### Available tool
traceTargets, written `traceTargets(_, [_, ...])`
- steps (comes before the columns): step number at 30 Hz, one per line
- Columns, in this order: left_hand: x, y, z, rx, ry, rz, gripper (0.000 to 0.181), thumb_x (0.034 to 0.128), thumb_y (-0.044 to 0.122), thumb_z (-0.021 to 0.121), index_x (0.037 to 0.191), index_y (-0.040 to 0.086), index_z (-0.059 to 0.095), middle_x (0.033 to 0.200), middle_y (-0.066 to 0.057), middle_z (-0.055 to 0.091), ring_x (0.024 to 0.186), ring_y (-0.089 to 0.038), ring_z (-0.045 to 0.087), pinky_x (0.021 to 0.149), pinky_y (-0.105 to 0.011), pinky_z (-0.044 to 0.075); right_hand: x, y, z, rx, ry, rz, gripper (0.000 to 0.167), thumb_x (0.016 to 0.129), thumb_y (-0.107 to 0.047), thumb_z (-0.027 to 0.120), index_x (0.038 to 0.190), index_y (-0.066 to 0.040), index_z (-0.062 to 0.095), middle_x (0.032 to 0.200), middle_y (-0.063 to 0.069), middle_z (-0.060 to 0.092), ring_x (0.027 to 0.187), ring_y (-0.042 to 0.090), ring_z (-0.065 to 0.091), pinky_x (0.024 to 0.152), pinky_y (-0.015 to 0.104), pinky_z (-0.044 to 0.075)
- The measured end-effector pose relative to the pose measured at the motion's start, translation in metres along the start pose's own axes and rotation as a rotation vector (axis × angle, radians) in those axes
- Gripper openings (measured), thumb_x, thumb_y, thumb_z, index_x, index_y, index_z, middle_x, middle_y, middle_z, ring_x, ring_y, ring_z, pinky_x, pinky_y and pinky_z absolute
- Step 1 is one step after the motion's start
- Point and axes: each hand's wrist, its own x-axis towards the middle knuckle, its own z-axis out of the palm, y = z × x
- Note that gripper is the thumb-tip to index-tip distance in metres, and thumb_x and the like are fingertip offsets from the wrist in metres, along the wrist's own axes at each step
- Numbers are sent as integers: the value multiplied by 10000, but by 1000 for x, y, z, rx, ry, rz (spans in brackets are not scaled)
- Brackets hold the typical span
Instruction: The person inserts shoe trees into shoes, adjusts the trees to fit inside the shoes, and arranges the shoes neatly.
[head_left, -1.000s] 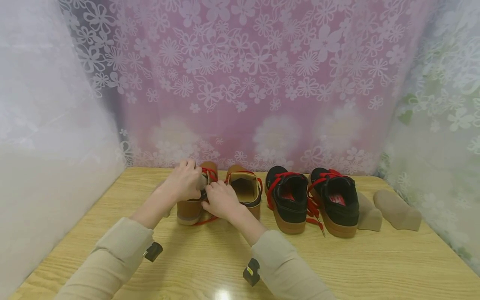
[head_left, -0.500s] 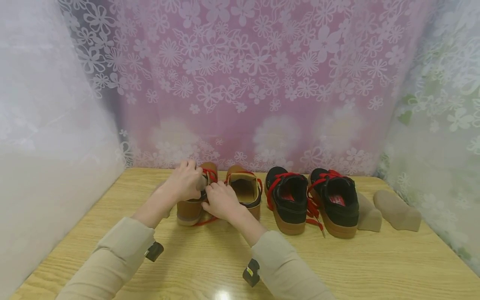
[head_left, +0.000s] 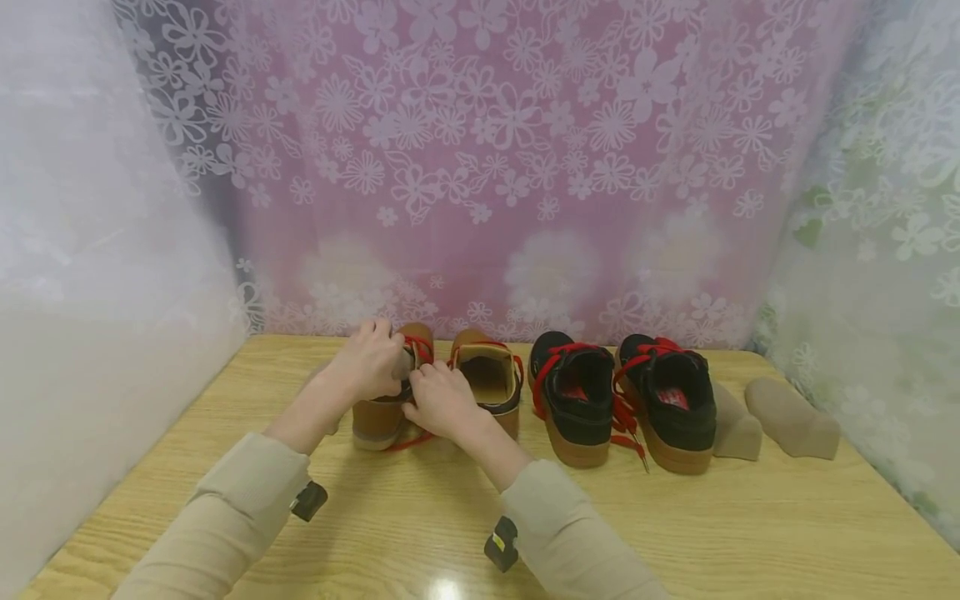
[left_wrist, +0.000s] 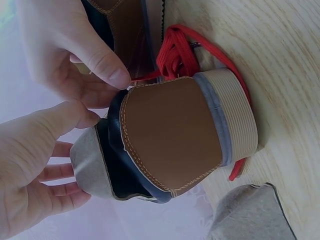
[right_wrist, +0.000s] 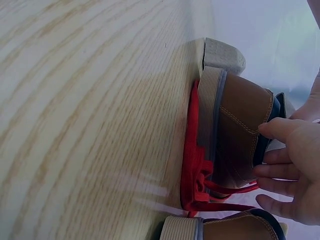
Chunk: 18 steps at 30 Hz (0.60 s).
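A brown leather shoe [left_wrist: 165, 135] with a dark padded collar and ribbed pale sole stands on the table, heel toward me. In the left wrist view, my left hand [left_wrist: 35, 165] grips a grey molded shoe insert [left_wrist: 90, 165], which sits partly inside the shoe's opening; its far end is hidden. My right hand [head_left: 442, 402] pinches the collar on the shoe's right side, thumb outside, as the right wrist view shows. Red laces [left_wrist: 177, 55] lie bunched beside the shoe. The matching brown shoe [head_left: 491, 379] stands just right, its opening unfilled.
Two black shoes [head_left: 573, 408] with red laces stand farther right. Beyond them lie two beige inserts [head_left: 791, 417]. Another grey insert [left_wrist: 250, 215] rests left of the worked shoe. A pink floral curtain [head_left: 480, 167] hangs behind the wooden table [head_left: 420, 533].
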Motion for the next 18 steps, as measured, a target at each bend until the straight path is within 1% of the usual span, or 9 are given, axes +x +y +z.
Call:
traceTargets(4, [1,0,1,7,13,7,538,719,271,773,1076,-78,571,1040,-234,491,992,-396,461,859,-449,435,0,0,-1,-6,-7,-2,321,865,-388,608,997,-96,634,931,18,604,879,207,550,710,351,478])
traceTargets(12, [2,0,3,22,-2,4,525,729,287,771,1068,-64,577,1029,-219,491,985,-392,465,851,-438,439,0,-1,-3,-6,-22,-3,319,868,-384,604,1004,-97,633,942,17,603,891,204,546,722,348,479])
traceTargets(18, [2,1,5,28,12,12,515,731,285,766,1062,-61,578,1009,-209,488,950,-378,472,811,-419,457,-1,-1,-3,-8,-17,-9,315,869,-379,603,1001,-96,634,936,17,604,886,205,548,713,349,480])
